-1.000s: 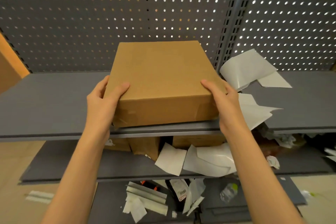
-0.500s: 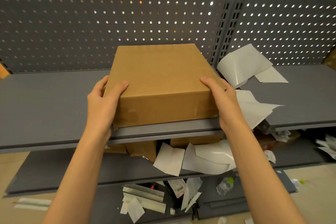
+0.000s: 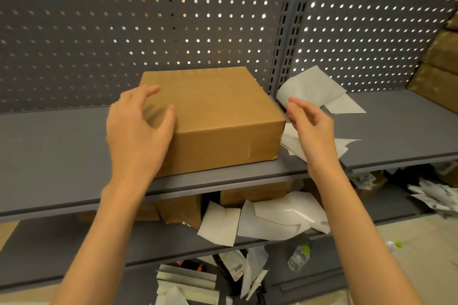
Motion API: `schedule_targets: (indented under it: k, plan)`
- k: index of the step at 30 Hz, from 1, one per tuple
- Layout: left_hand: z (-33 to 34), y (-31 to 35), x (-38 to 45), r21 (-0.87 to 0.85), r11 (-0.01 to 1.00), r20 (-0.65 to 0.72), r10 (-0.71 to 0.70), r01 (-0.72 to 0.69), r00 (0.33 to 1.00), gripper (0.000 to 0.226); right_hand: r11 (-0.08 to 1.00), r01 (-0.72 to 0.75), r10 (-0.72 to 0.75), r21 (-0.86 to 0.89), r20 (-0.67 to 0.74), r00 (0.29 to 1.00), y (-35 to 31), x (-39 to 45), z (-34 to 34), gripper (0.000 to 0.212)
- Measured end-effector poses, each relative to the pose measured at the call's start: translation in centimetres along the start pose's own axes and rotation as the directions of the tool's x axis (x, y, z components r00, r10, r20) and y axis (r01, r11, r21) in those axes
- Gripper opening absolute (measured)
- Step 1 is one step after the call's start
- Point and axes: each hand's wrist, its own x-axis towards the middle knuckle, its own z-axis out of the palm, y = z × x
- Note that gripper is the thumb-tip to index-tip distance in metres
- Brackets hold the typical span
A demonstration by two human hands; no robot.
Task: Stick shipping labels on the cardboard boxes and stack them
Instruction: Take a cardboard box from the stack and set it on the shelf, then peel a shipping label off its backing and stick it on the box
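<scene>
The fingers of the left hand (image 3: 138,129) are spread and loosely curved over the near left corner of the cardboard box (image 3: 218,111), the thumb tip at the top's near edge — motion blur hides whether the fingertips touch the cardboard, and nothing is clamped. The right hand (image 3: 312,126) hangs with its fingers apart and relaxed just beside the box's right face, at about 3 o'clock from it, holding nothing. The box sits flat on the upper grey shelf (image 3: 49,156), its back edge close to the perforated back panel (image 3: 124,32), its brown top bare. White label backing sheets (image 3: 312,86) lie on the same shelf at 2 to 4 o'clock of the box, partly behind the right hand. On the shelf below — at 6 o'clock — more brown boxes (image 3: 181,210) and loose white sheets (image 3: 280,218) are crowded together, and a crumpled plastic bottle (image 3: 298,256) lies lower still.
</scene>
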Motion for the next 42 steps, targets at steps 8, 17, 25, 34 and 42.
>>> schedule_targets:
  k: [8, 17, 25, 34, 42]
  plan:
    - [4.5, 5.3, -1.5, 0.236, 0.891, 0.124, 0.368, -0.388, 0.922, 0.023, 0.871, 0.310, -0.251, -0.382, 0.197, 0.948, 1.3, -0.2, -4.2, 0.024]
    - [11.1, 10.8, -3.9, 0.276, 0.851, 0.117, 0.433, -0.448, 0.894, 0.018, 0.508, 0.571, -0.176, -0.644, 0.571, 0.802, 3.9, 1.8, -8.1, 0.035]
    - [17.0, 13.0, -6.2, 0.288, 0.819, 0.241, 0.439, -0.495, 0.866, 0.017, 0.657, 0.555, -0.148, -0.510, 0.635, 0.758, 5.8, 5.1, -10.8, 0.035]
    - [19.3, 12.5, -7.0, 0.237, 0.899, 0.392, 0.258, -0.369, 0.883, 0.030, 0.819, 0.458, -0.209, -0.347, 0.563, 0.799, 5.8, 6.9, -12.3, 0.027]
    - [19.2, 13.5, -4.8, 0.055, 0.955, 0.324, 0.258, -0.290, 0.910, 0.022, 0.924, 0.328, -0.227, -0.197, 0.408, 0.884, 4.3, 8.2, -12.6, 0.010]
